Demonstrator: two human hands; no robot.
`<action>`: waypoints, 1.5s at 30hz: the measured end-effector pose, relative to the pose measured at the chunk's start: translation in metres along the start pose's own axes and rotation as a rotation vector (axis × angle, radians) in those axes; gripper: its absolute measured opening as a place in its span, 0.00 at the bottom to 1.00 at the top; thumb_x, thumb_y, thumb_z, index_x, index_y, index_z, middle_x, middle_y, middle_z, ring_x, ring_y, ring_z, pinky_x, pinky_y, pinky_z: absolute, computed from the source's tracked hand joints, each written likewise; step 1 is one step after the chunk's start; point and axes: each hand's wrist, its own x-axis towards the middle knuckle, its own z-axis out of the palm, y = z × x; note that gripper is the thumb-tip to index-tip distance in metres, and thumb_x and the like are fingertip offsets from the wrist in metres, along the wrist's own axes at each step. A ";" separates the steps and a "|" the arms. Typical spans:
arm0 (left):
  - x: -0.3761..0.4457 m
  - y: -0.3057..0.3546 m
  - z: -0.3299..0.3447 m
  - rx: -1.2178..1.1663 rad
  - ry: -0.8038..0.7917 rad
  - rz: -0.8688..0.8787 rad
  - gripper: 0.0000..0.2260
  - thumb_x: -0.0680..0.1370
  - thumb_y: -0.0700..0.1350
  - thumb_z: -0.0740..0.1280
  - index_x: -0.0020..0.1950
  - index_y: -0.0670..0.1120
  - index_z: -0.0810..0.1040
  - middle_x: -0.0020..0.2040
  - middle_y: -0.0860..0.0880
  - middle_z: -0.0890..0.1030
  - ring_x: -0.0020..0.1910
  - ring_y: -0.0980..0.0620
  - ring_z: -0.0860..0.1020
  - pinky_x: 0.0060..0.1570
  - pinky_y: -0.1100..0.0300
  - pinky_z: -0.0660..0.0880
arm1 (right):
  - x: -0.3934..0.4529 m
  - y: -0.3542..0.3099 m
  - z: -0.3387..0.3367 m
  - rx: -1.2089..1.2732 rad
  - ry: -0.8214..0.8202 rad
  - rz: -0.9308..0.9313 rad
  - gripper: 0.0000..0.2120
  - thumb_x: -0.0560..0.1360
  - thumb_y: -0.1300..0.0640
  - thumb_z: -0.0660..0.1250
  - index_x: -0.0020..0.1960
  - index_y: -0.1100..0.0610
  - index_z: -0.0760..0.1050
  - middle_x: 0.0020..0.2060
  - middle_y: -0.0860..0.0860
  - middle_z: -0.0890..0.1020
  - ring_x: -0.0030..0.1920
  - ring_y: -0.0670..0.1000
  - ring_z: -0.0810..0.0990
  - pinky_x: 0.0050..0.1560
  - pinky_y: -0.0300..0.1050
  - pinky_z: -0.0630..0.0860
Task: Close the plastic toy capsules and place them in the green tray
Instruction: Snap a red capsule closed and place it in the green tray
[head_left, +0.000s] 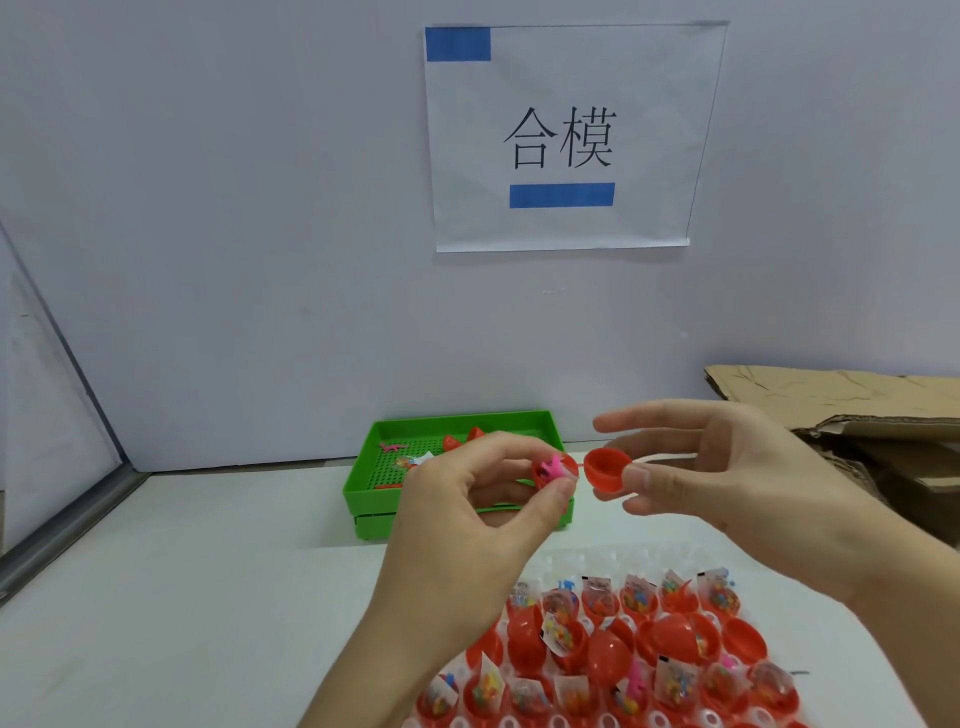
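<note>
My left hand (483, 499) pinches a red capsule half (566, 464) with a pink toy (707, 470) sticking out of it. My right hand (711, 462) holds the other red capsule half (605, 469), an empty cup with its opening turned toward the left hand. The two halves are a small gap apart, in the air in front of the green tray (363, 478). The tray stands against the back wall and holds a few red pieces and small toys. Near me lies a clear blister sheet (587, 564) with several open red capsule halves (613, 654) filled with bagged toys.
Flattened cardboard (852, 405) lies at the right beside the wall. A paper sign (566, 140) hangs on the wall above the tray. A metal frame edge (67, 514) borders the white table (208, 571) on the left.
</note>
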 end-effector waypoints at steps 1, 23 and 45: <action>0.000 0.000 0.000 0.015 -0.004 -0.004 0.07 0.74 0.42 0.75 0.47 0.54 0.84 0.42 0.54 0.86 0.43 0.53 0.85 0.45 0.62 0.81 | 0.000 0.000 0.000 -0.021 0.026 -0.017 0.20 0.62 0.50 0.77 0.54 0.43 0.83 0.50 0.50 0.87 0.49 0.52 0.87 0.46 0.37 0.81; 0.000 0.002 0.004 0.118 0.038 0.000 0.11 0.70 0.48 0.77 0.50 0.57 0.82 0.43 0.61 0.84 0.44 0.62 0.83 0.41 0.72 0.78 | -0.002 -0.010 0.021 -0.119 0.116 -0.211 0.14 0.61 0.55 0.76 0.47 0.53 0.84 0.42 0.50 0.87 0.44 0.48 0.86 0.47 0.37 0.81; -0.002 0.006 0.003 0.113 -0.002 0.012 0.11 0.75 0.48 0.74 0.55 0.57 0.81 0.44 0.56 0.84 0.46 0.59 0.83 0.40 0.68 0.80 | -0.003 -0.010 0.022 -0.088 0.111 -0.241 0.14 0.60 0.53 0.77 0.45 0.53 0.85 0.41 0.51 0.87 0.43 0.49 0.86 0.44 0.36 0.81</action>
